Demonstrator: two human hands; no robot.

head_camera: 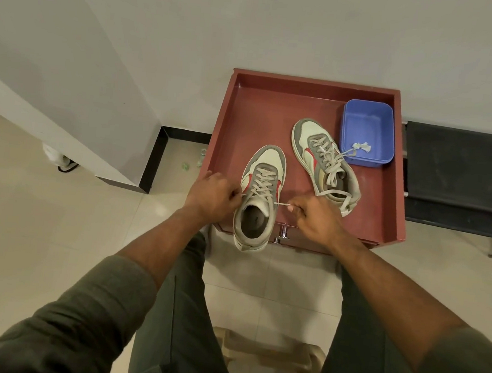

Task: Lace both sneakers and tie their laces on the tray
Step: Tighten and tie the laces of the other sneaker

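Hands point(213, 195) point(316, 218) curled, pinching lace ends point(281, 204) beside near sneaker point(260, 193).

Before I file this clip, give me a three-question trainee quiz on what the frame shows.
1. True or false: the grey-and-cream sneaker near the tray's front has its heel hanging past the front edge of the red-brown wooden tray.
2. What does each hand hold? A) a shoe brush B) an end of the near sneaker's lace C) the blue tub
3. Fill in: the lace tip of the second grey-and-cream sneaker lies inside the ____ plastic tub.

Key
1. True.
2. B: the left hand and the right hand each pinch a lace end, pulled out sideways.
3. Blue.
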